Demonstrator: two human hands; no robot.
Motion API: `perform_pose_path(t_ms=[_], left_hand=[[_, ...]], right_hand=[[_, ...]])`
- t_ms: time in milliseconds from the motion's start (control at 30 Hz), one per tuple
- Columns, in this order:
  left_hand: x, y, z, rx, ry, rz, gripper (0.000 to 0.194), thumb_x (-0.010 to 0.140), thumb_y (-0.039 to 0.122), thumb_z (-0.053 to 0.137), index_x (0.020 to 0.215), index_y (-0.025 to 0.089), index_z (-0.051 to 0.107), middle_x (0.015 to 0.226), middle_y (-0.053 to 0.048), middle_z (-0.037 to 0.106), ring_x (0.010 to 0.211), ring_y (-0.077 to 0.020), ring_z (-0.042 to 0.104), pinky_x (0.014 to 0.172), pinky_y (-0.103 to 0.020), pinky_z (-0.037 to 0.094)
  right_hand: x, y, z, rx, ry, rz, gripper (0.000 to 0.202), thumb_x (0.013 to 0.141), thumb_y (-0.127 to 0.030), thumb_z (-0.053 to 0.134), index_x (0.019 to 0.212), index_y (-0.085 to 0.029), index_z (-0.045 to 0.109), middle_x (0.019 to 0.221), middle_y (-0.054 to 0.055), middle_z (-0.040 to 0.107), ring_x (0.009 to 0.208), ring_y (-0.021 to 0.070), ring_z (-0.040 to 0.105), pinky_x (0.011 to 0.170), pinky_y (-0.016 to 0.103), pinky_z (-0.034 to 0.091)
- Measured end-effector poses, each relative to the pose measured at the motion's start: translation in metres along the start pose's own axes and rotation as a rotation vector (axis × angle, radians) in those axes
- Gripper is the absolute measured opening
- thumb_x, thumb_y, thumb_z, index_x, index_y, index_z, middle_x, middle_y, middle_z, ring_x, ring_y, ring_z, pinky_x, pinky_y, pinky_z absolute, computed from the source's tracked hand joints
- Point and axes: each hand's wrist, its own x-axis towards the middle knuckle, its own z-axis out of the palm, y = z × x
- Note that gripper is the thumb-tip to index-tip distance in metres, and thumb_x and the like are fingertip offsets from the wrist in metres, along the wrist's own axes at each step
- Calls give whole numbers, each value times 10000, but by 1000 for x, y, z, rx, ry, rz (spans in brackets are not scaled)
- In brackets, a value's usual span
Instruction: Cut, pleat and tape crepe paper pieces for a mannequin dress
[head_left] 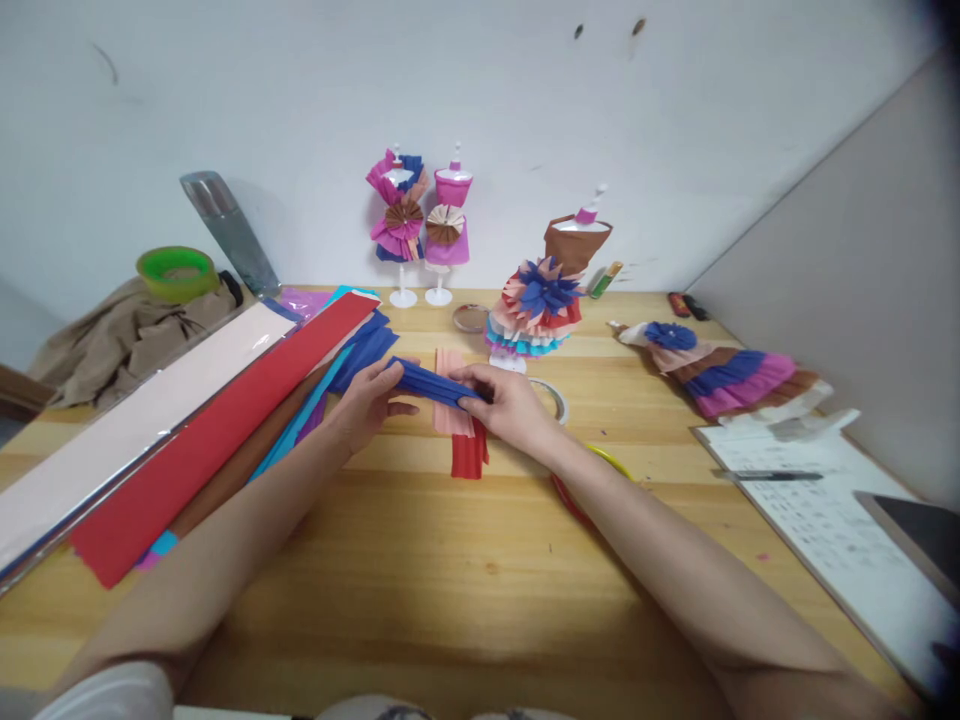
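A pleated strip of blue crepe paper [431, 382] is stretched between my two hands above the table. My left hand [369, 402] pinches its left end between thumb and fingers, with the lower fingers a little apart. At the other end, my right hand [511, 402] grips the strip with thumb and fingertips. Beneath it lie a pink crepe paper piece [450, 415] and a red crepe paper piece [468, 455], partly overlapping. Left of my left hand, more blue crepe paper [366, 352] lies on the table.
Long crepe paper sheets, including a red one [225, 440], cover the left side. Small dress forms [517, 315] in paper dresses stand at the back. A tape roll [551, 398] and scissors handles [611, 460] lie by my right arm. A whiteboard [817, 540] with a pen is at right.
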Motion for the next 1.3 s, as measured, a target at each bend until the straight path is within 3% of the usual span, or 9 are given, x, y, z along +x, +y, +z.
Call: perform_pose_path(t_ms=[200,333,433,633,700,900,1067,1200,1300], left_hand=[[-2,3,2,179,66,14,369,571,344,859,777,115,657,659,-33,676,599,-135,641,516,-209,507],[-3,2,5,146,60,33,378,564,340,856,793,107,667,643,-36,687,550,-127,637,502,-209,508],[-5,3,6,155,55,31,390,572,346,848,829,105,681,653,-36,691,557,-132,651,528,-221,529],[-5,11,6,401,135,177,312,601,319,800,812,112,701,1049,-95,681,448,-75,603,389,-196,413],[-3,13,3,451,164,225,246,601,287,780,745,105,697,1053,-93,666,388,-33,536,347,-188,331],[1,17,-3,391,196,210,243,600,286,757,774,123,709,809,-37,686,354,-25,447,344,-191,279],[2,17,-6,473,200,180,337,629,297,716,897,93,702,408,53,496,373,-73,438,386,-184,298],[6,15,-12,688,259,152,539,650,295,708,1141,79,655,486,32,562,406,-91,479,417,-198,340],[9,13,-17,805,290,212,519,637,293,727,1117,103,671,811,-52,679,449,-64,480,424,-211,367]], right_hand=[[-1,-9,-8,-119,31,-83,325,705,-103,653,1008,-204,717,944,61,717,867,216,654,789,348,499],[-1,-12,-9,2,-33,-43,231,762,-234,642,973,-175,713,852,47,701,747,180,627,688,304,477],[-1,-11,-9,37,-30,-33,106,764,-202,598,803,-177,695,736,18,672,658,150,581,625,274,432],[1,-11,-11,-16,17,-76,96,747,-166,593,653,-185,599,693,13,631,664,152,557,631,275,404],[2,-10,-13,-52,13,-80,108,757,-166,578,651,-186,577,700,16,622,676,155,556,638,279,401],[6,3,-21,-96,36,0,63,758,-193,547,700,-199,525,659,-4,556,609,146,496,592,277,376],[9,18,-20,44,76,32,80,718,-233,590,788,-203,564,690,-11,568,632,150,528,602,280,409],[10,21,-18,92,126,35,172,712,-220,593,874,-189,644,734,7,618,666,159,568,649,303,449],[10,16,-20,92,180,19,199,704,-205,600,886,-184,679,816,32,668,740,174,605,717,326,476]])
